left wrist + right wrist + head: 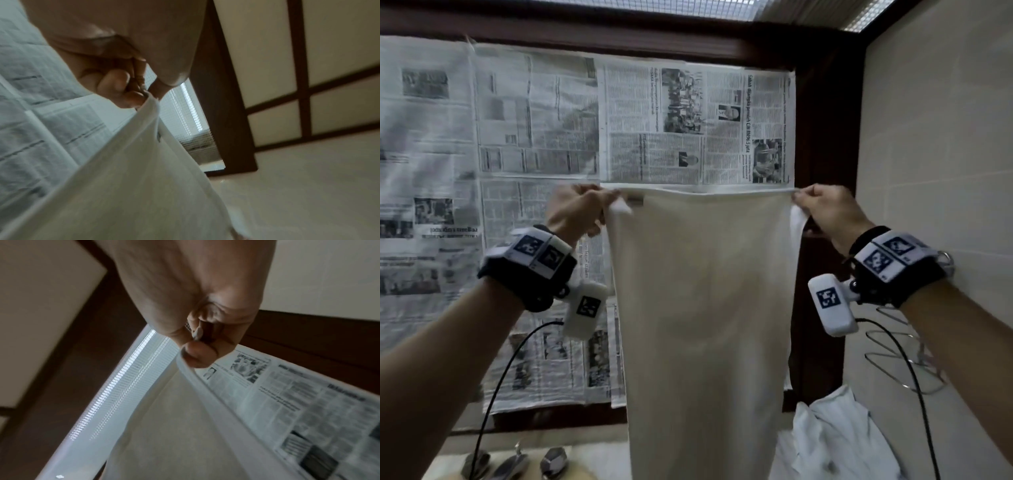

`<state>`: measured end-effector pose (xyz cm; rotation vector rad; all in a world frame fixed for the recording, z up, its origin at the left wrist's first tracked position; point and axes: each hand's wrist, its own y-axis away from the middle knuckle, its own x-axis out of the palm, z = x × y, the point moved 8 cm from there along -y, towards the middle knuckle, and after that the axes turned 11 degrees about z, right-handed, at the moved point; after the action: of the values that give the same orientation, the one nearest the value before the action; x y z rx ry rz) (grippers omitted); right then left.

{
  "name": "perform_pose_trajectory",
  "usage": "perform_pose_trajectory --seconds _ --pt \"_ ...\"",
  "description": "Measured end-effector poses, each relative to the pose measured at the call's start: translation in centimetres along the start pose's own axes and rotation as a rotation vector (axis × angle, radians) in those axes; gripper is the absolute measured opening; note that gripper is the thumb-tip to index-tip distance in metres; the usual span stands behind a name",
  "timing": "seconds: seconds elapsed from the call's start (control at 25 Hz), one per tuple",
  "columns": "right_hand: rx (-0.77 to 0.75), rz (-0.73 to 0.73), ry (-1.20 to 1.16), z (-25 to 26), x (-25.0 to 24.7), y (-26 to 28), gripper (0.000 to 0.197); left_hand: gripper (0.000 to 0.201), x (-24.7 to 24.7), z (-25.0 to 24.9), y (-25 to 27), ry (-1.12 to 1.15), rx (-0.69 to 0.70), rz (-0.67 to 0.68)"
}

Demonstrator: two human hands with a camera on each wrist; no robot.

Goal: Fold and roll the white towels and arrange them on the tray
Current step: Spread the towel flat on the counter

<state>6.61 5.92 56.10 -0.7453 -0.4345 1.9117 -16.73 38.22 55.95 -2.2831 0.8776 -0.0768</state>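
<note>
We've got the towel (702, 308) held up in front of the newspaper (592, 137), hanging straight down. Our left hand (575, 212) pinches one top corner, our right hand (828, 212) pinches the other, top edge stretched tight between them.

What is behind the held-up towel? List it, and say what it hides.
Behind the towel, pinched by both hands, newspaper covers the window, with its dark frame on the right. The lower sheets and the counter directly behind it are hidden.
</note>
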Motion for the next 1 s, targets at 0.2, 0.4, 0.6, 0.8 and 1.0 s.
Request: perform_pose_trajectory --seconds 0.2,0.4,0.6,0.8,1.0 --pt "-0.033 -0.048 -0.333 4.3 -1.8 2.0 0.014 0.013 -0.4 -5.0 0.5 0.264 0.062 0.039" --pt "0.014 -0.002 -0.333 2.7 -1.8 1.1 0.016 0.009 1.5 -3.8 -0.3 0.352 -0.008 0.057" --pt "0.205 0.082 -0.23 -8.9 2.8 -0.4 0.02 0.039 4.7 7.6 -1.1 0.109 -0.197 0.041" --pt "0.404 0.215 0.2 -25.7 9.0 2.1 0.018 0.024 10.1 25.9 4.7 -0.116 -0.488 0.088" --pt "0.537 0.389 0.417 -40.0 15.7 7.6 0.016 0.02 15.0 40.7 13.1 -0.114 -0.736 0.076"
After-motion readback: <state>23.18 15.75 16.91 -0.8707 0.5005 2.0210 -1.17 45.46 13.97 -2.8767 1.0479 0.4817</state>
